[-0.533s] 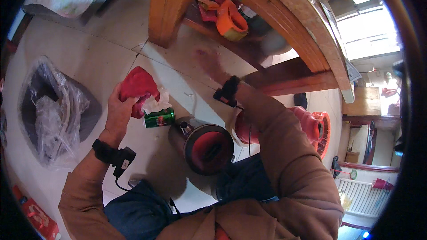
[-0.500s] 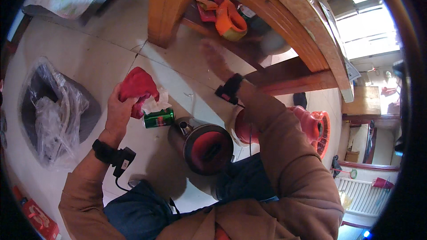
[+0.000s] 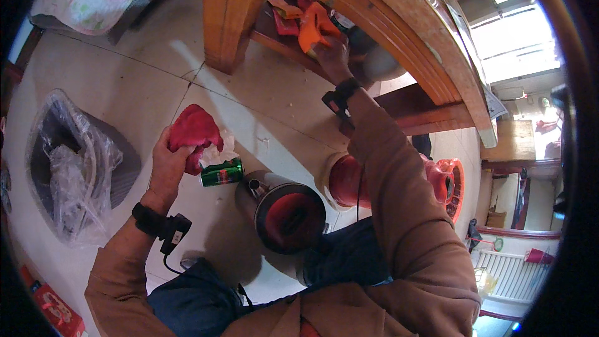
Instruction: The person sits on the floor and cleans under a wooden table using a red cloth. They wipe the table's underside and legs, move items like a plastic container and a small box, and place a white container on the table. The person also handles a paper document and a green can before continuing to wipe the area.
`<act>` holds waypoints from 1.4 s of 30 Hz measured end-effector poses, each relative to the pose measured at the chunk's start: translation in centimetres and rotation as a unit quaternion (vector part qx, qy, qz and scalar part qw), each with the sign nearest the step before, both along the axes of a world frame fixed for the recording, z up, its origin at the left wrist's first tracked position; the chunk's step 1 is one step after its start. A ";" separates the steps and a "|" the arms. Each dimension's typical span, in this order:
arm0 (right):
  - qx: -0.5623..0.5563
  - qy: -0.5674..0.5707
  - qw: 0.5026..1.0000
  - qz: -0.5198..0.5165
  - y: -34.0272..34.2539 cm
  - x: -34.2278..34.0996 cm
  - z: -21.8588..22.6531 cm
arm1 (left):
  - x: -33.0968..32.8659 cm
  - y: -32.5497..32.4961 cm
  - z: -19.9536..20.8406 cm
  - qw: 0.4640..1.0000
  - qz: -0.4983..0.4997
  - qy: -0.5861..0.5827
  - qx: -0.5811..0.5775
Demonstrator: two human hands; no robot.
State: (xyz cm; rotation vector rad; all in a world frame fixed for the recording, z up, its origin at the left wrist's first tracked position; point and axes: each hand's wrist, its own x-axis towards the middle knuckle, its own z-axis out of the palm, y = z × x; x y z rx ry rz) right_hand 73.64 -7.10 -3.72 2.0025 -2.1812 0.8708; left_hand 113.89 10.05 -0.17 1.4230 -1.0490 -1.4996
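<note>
My left hand (image 3: 168,165) is closed on a crumpled red cloth (image 3: 192,128), held up over the floor. Beside it a green can (image 3: 223,173) lies on its side, with a crumpled whitish paper (image 3: 218,150) against it. My right hand (image 3: 334,57) reaches under the wooden table, its fingers on an orange pouch-like thing (image 3: 314,27) at the low shelf; its exact kind is unclear. A steel kettle (image 3: 290,218) with a black-rimmed, reddish lid stands between my knees.
A grey bin (image 3: 118,156) lined with clear plastic stands at left. The wooden table leg (image 3: 226,19) and low rail (image 3: 430,109) frame my right arm. Red and orange plastic tubs (image 3: 346,181) sit under that arm. A red box (image 3: 59,312) lies at lower left.
My right hand has moved forward and right onto the orange thing, which now looks squeezed and bent. The left hand keeps the red cloth, slightly lower.
</note>
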 end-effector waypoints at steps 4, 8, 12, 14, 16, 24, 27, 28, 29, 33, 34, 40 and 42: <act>-0.044 -0.045 0.998 -0.005 0.1 -0.1 -0.7 | 0.0 -0.1 -0.3 1.000 0.000 0.024 0.019; -0.056 -0.059 0.997 0.005 0.8 0.0 -0.8 | 0.1 -0.1 -0.7 1.000 -0.004 0.029 -0.004; -0.037 -0.040 0.999 0.005 1.6 -0.6 -0.3 | 0.2 0.0 -0.9 1.000 -0.002 0.019 -0.020; -0.045 -0.003 0.999 0.014 2.0 -0.8 0.0 | 0.3 0.0 -1.0 0.999 -0.001 0.047 -0.021; -0.028 -0.028 0.999 0.009 2.5 -0.9 0.4 | 0.2 -0.1 -1.1 1.000 -0.006 0.017 -0.022; 0.046 -0.171 0.984 0.033 3.3 -2.2 3.0 | 0.1 -0.1 -1.4 0.999 -0.008 0.026 -0.019; 0.054 -0.193 0.980 -0.012 3.8 -2.3 3.6 | -0.1 -0.1 -1.3 0.999 0.004 0.030 -0.031; 0.045 -0.169 0.985 -0.009 4.0 -2.3 3.9 | -0.2 -0.1 -1.3 0.999 0.008 0.026 -0.034; 0.054 -0.146 0.988 -0.016 4.5 -2.3 4.3 | -0.3 -0.1 -1.2 0.999 0.011 0.029 -0.032; 0.083 -0.198 0.975 -0.056 6.7 -1.8 5.4 | -0.1 -0.2 -1.1 0.999 -0.005 0.049 -0.017; 0.060 -0.185 0.979 -0.058 7.1 -1.7 5.5 | 0.0 -0.2 -1.0 0.998 -0.010 0.056 -0.013; 0.147 -0.016 0.974 -0.170 7.9 -3.3 5.0 | 0.0 -0.3 -1.2 0.995 -0.016 0.098 -0.018; 0.185 0.022 0.967 -0.173 8.1 -4.2 4.3 | -0.1 -0.4 -1.4 0.994 -0.022 0.101 -0.032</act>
